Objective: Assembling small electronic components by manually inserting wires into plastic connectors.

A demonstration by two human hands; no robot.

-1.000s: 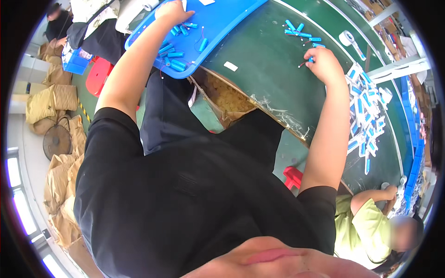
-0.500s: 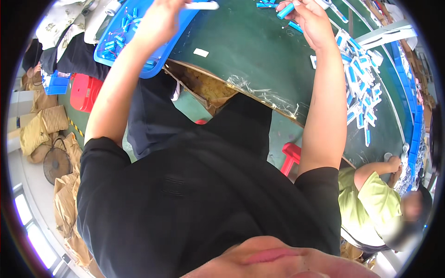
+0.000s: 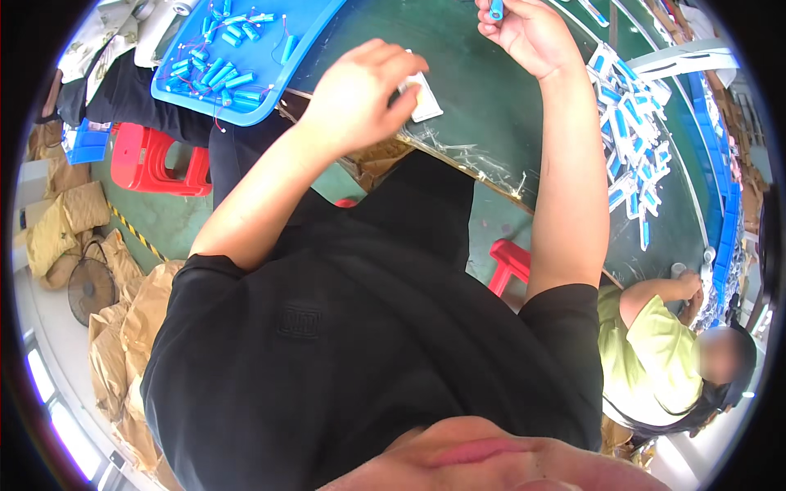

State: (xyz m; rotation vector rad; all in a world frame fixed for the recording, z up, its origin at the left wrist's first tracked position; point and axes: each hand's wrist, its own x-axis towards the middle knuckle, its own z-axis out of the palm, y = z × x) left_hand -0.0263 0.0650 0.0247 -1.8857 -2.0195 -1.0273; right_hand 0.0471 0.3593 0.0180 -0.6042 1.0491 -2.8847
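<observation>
My left hand (image 3: 360,96) is over the near edge of the green table, thumb and fingers curled round a white rectangular plastic case (image 3: 426,105). Part of the case is hidden behind the fingers. Farther off and to the right, my right hand (image 3: 534,39) pinches a small blue cylindrical battery (image 3: 496,10), cut off by the top edge of the view. To the left of my left hand is a blue tray (image 3: 282,82) with several loose blue wired batteries (image 3: 219,74). A heap of white cases with blue batteries (image 3: 629,123) lies right of my right forearm.
Clear plastic scraps (image 3: 483,164) lie along the edge of the green table (image 3: 483,106). Red stools (image 3: 147,159) stand on the floor. At the right, a person in a yellow-green shirt (image 3: 655,352) works by blue bins (image 3: 722,270). A white bar (image 3: 679,61) crosses above the heap.
My left hand has moved right and nearer, away from the tray, with the white case. My right hand has shifted slightly farther away, still with a blue battery.
</observation>
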